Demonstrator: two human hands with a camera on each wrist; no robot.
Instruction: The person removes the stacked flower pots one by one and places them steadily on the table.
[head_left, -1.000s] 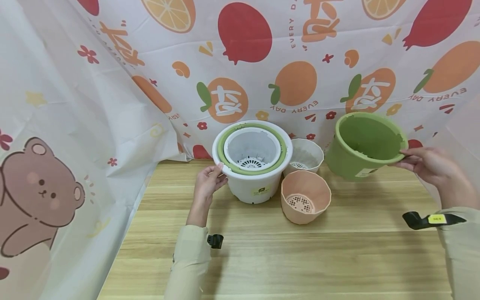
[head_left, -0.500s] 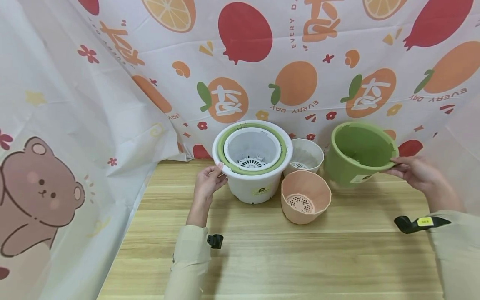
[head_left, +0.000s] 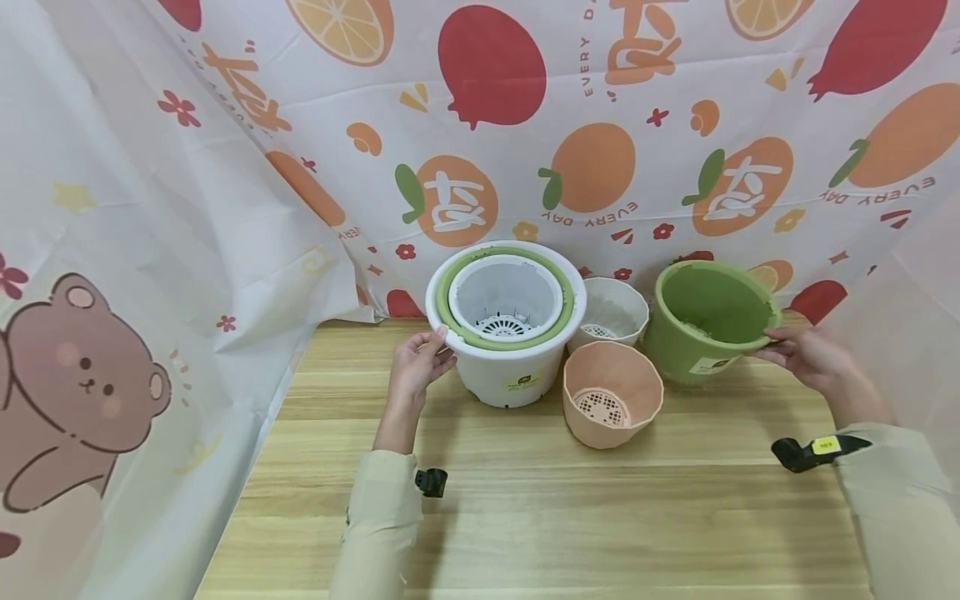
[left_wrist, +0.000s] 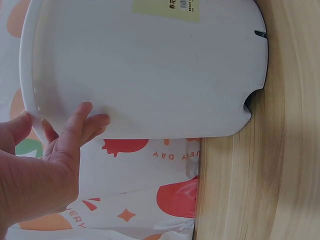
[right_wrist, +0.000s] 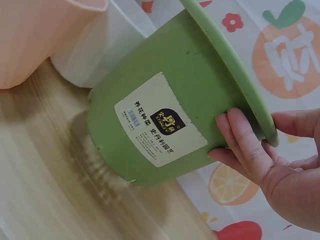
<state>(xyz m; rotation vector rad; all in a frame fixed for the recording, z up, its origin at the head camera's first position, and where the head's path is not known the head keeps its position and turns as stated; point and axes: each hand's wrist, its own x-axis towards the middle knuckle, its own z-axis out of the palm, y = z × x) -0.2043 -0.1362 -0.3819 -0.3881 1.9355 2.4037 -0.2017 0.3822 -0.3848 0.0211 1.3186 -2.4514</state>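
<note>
My left hand (head_left: pixel 414 367) pinches the rim of a large white flower pot (head_left: pixel 487 379), thumb on the rim and fingers against the outer wall. Nested inside that pot are a green pot (head_left: pixel 567 312) and a smaller white pot (head_left: pixel 510 287) with a slotted bottom. On the right, my right hand (head_left: pixel 806 354) grips the rim of another green flower pot (head_left: pixel 682 354), its mouth tilted slightly. In the right wrist view the fingers press below the rim, beside a printed label (right_wrist: pixel 161 120), and the thumb lies over the rim.
Between the two held pots stand a small faceted white pot (head_left: pixel 630 310) and, in front of it, a peach pot (head_left: pixel 611 375) with a perforated bottom. A fruit-print cloth (head_left: pixel 510 183) hangs right behind the wooden table (head_left: pixel 585 525).
My right hand has brought the green pot down and a little to the left, nearer the small white and peach pots. The left hand has kept still on the white pot.
</note>
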